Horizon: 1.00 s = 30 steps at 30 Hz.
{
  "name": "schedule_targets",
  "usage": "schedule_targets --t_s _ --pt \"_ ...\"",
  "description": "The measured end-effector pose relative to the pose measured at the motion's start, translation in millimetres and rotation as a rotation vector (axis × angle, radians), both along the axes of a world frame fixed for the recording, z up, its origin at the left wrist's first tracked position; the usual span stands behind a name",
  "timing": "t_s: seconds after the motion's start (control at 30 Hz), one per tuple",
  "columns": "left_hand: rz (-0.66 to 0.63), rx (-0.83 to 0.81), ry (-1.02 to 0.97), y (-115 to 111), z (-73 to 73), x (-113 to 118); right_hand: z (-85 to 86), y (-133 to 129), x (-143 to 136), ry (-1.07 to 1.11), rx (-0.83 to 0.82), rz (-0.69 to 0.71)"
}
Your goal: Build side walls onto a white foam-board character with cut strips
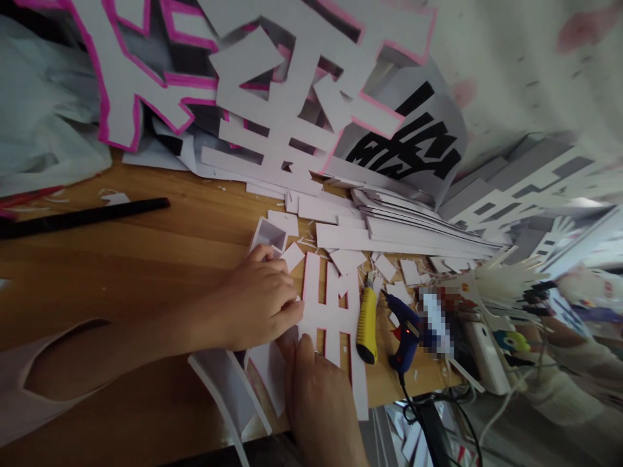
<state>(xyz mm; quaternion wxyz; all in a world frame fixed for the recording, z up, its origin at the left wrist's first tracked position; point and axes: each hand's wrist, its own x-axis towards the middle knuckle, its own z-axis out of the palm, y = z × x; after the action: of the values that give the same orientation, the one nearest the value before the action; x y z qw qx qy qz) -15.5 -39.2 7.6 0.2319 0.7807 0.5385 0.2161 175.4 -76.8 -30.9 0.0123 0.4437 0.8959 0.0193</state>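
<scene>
My left hand (256, 298) reaches in from the left, its fingers curled and pressed on a white built-up piece (270, 237) with raised sides. My right hand (318, 395) comes up from the bottom edge, thumb up, fingers bent around the lower part of the same piece; its fingertips are mostly hidden. Close to the right of both hands lies a flat white cut-out (335, 318) with pink edges and slots. Curved white strips (228, 389) stand up from the piece below my left wrist.
A yellow cutter (367, 324) and a blue glue gun (406, 334) with a cable lie to the right. Stacked white strips (418, 230) and large cut-out characters (277, 97) are behind. A black marker (87, 217) lies on the wooden table (195, 227).
</scene>
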Motion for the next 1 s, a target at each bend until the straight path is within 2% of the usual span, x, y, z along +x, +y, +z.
schedule_targets --t_s 0.23,0.5,0.67,0.77,0.8,0.87,0.93,1.0 --pt "-0.016 0.02 0.022 0 -0.5 0 4.6 0 -4 0.002 0.0 -0.018" --pt "0.046 -0.015 -0.024 2 -3.5 1 6.4 4 -6 -0.004 -0.037 0.0" --pt "0.065 -0.047 -0.044 4 -2.9 3 17.9 7 1 0.054 -0.203 0.007" --pt "0.072 -0.051 -0.076 4 -2.2 3 28.4 13 24 0.248 -0.336 -0.081" --pt "0.068 -0.048 -0.086 4 -2.3 3 30.5 18 34 0.34 -0.305 -0.16" --pt "0.061 -0.04 -0.099 3 -2.6 3 30.6 30 55 0.443 -0.102 -0.361" --pt "0.063 -0.044 -0.1 3 -3.2 2 25.3 44 72 0.432 0.076 -0.44" --pt "0.06 -0.042 -0.102 4 -4.1 2 16.7 56 81 0.37 0.144 -0.467"
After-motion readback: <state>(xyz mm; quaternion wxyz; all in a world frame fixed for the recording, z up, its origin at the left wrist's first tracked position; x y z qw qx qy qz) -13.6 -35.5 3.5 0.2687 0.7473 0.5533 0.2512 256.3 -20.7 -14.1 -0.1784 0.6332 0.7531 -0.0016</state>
